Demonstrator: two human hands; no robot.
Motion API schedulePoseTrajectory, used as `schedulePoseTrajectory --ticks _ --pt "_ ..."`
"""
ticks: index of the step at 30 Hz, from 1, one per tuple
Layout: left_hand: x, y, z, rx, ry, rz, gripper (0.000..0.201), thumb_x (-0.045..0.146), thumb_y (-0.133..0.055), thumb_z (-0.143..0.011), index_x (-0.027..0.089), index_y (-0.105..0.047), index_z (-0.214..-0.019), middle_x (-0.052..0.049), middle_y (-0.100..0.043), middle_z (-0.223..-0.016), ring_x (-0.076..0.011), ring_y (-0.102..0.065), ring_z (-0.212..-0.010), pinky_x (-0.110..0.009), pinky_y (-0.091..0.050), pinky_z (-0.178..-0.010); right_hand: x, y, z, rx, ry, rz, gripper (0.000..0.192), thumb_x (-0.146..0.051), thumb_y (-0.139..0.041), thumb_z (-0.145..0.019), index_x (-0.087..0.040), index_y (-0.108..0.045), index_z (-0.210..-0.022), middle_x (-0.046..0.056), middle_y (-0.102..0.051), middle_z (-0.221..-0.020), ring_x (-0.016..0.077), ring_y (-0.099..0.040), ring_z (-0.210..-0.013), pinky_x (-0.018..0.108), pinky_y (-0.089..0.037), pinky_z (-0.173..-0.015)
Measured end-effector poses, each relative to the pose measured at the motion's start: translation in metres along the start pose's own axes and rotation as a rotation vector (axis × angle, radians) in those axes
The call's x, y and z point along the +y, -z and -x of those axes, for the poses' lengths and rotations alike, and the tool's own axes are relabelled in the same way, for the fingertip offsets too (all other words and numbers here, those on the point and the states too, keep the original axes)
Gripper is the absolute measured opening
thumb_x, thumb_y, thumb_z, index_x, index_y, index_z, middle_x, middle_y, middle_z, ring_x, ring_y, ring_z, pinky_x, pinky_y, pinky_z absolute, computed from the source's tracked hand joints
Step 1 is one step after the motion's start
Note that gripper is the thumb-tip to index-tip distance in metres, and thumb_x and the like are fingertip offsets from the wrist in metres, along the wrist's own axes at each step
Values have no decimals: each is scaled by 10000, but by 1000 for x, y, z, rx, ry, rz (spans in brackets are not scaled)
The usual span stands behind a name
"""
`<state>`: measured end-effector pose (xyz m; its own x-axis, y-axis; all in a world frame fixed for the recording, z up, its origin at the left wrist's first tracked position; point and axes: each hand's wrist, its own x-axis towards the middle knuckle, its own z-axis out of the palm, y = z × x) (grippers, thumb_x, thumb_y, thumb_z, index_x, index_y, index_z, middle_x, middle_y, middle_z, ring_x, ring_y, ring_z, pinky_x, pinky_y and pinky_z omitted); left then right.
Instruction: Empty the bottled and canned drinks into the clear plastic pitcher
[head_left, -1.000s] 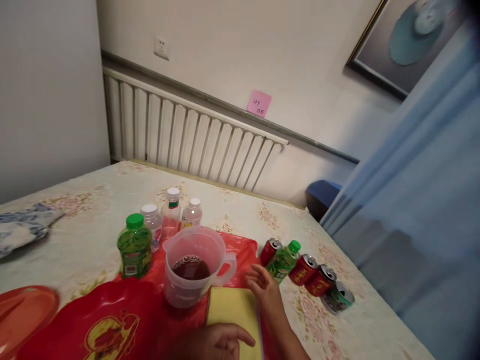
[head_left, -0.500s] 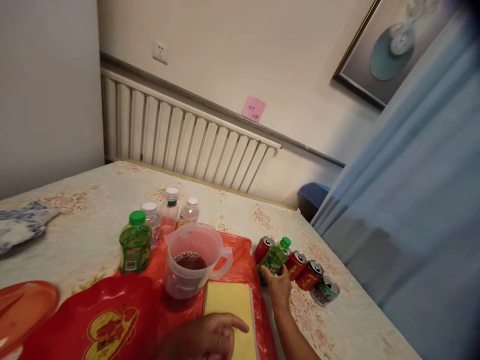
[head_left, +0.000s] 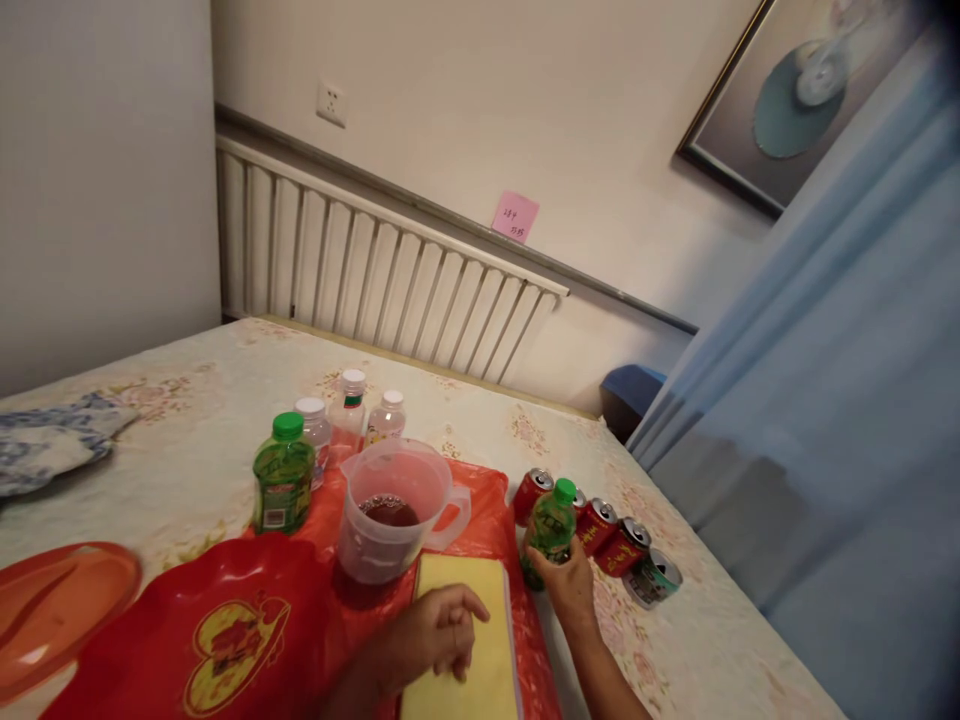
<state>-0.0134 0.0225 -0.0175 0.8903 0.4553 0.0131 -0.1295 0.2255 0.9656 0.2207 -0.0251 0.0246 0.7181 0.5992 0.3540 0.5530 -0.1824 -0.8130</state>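
My right hand (head_left: 574,590) grips a small green bottle (head_left: 550,528) with a green cap, holding it upright beside a row of red cans (head_left: 609,532) that lie on the table. My left hand (head_left: 435,635) rests with curled fingers on a yellow pad (head_left: 480,610) that lies on a red plastic sheet (head_left: 300,620). Just beyond the pad stands a clear plastic jug (head_left: 394,510) with dark liquid in its bottom. A second green bottle (head_left: 283,487) stands left of the jug.
Three small clear bottles with white caps (head_left: 352,410) stand behind the jug. An orange lid (head_left: 60,610) lies at the left edge, a blue-white cloth (head_left: 45,445) farther back. A white radiator (head_left: 375,265) runs along the wall. A blue curtain (head_left: 825,430) hangs at the right.
My right hand reached right to the lying green bottle, closed on it and stood it upright. My left hand moved forward onto the yellow pad.
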Motion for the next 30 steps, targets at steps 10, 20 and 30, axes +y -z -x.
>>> schedulePoseTrajectory --ticks 10,20,30 --pt "-4 -18 -1 398 -340 -230 583 315 -532 -870 250 -340 -1417 -90 -525 -1238 -122 -515 -735 -298 -463 -697 -18 56 35 -591 283 158 513 -113 -639 -549 -201 -700 -1050 46 -695 -956 265 -627 -889 352 -489 -801" --pt "20 -19 12 357 -483 -621 306 160 -463 -901 227 -604 -1164 -82 -618 -1119 -230 -551 -1079 -373 -419 -973 -27 51 44 -747 409 365 437 -120 -605 -638 -223 -671 -1058 51 -624 -954 241 -583 -919 315 -447 -810" --pt "7 -22 12 574 -286 -616 195 342 -470 -933 185 -578 -974 -40 -597 -837 -195 -524 -770 -304 -393 -727 -43 60 19 -698 454 395 445 -134 -624 -668 -227 -651 -1103 57 -632 -996 248 -586 -939 343 -468 -821"
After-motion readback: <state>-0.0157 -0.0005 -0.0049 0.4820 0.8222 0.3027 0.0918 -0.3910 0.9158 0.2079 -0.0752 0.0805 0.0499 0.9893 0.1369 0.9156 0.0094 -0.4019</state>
